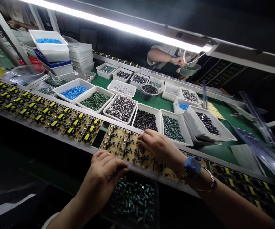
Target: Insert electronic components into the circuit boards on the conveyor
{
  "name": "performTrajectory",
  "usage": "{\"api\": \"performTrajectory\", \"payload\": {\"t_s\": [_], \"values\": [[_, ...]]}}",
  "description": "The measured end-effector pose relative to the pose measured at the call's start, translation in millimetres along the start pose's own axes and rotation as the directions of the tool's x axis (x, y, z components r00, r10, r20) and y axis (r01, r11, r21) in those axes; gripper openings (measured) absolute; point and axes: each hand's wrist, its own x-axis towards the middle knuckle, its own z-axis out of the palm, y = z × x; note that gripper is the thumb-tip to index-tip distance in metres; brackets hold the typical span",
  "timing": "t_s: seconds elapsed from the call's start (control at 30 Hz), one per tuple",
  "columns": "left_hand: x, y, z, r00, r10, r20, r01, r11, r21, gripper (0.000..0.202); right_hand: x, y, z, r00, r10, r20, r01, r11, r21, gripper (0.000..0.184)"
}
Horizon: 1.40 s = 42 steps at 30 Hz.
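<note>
A white fluorescent tube (118,27) glares overhead; the lower foreground falls dark; the frame edges bow with distortion.

A tan printed circuit board (131,156) lay flat on the metal rail (87,148), studded with upright dark capacitors (110,143).

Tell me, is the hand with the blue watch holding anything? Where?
You can't tell. The fingertips of the right hand sit among the parts on the circuit board, and they hide anything small.
</note>
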Motion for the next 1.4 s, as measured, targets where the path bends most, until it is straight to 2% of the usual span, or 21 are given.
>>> {"api": "performTrajectory", "payload": {"t_s": [0.1, 0.2, 0.27, 0.33, 0.43, 0.5, 0.57, 0.7, 0.83, 1.0, 1.13, 1.3, 1.4], "values": [[0, -8, -5.0, 0.995, -0.097, -0.015, 0.096, 0.993, -0.067, 0.015, -1, 0, 0, 1.0, 0.015, -0.027, -0.014, 1.0, 0.016, 0.019], [-1, -16, -9.8, 0.976, -0.217, -0.013, 0.214, 0.969, -0.126, 0.014, -8, -7, -1, 0.991, 0.029, -0.13, -0.017, 0.995, 0.096, 0.018], [-1, -20, -12.2, 0.963, -0.268, -0.014, 0.264, 0.955, -0.134, 0.014, -18, -21, 0, 0.981, 0.021, -0.193, 0.011, 0.987, 0.163, 0.018], [1, -23, -13.7, 0.96, -0.278, -0.029, 0.272, 0.953, -0.13, 0.019, -31, -42, 5, 0.987, -0.061, -0.149, 0.09, 0.977, 0.194, 0.019], [11, -26, -14.8, 0.971, -0.231, -0.056, 0.226, 0.97, -0.087, 0.027, -50, -74, 20, 0.976, -0.206, 0.069, 0.19, 0.963, 0.191, 0.026], [22, -29, -15.4, 0.984, -0.168, -0.059, 0.168, 0.986, -0.011, 0.024, -58, -88, 30, 0.966, -0.2, 0.166, 0.173, 0.971, 0.165, 0.021], [36, -32, -16.0, 0.992, -0.109, -0.058, 0.115, 0.989, 0.098, 0.019, -63, -94, 37, 0.964, -0.178, 0.2, 0.15, 0.978, 0.145, 0.016], [67, -38, -15.1, 0.999, -0.043, -0.026, 0.049, 0.946, 0.319, 0.011, -68, -93, 44, 0.97, -0.172, 0.172, 0.143, 0.975, 0.17, 0.016], [85, -45, -10.7, 0.997, 0.012, 0.079, -0.046, 0.898, 0.438, 0.015, -72, -93, 49, 0.981, -0.156, 0.116, 0.13, 0.97, 0.205, 0.011], [89, -54, -8.1, 0.988, 0.053, 0.148, -0.116, 0.879, 0.462, 0.022, -73, -95, 52, 0.982, -0.162, 0.098, 0.138, 0.968, 0.211, 0.017], [90, -58, -9.9, 0.978, 0.093, 0.186, -0.171, 0.868, 0.466, 0.023, -72, -94, 55, 0.985, -0.158, 0.07, 0.141, 0.968, 0.208, 0.012], [94, -50, -11.9, 0.954, 0.142, 0.265, -0.258, 0.839, 0.48, 0.028, -73, -95, 55, 0.991, -0.131, -0.006, 0.128, 0.955, 0.267, 0.008], [96, -42, -13.0, 0.929, 0.164, 0.331, -0.327, 0.781, 0.532, 0.026, -73, -94, 51, 0.993, -0.118, -0.028, 0.121, 0.941, 0.317, 0.012]]}}
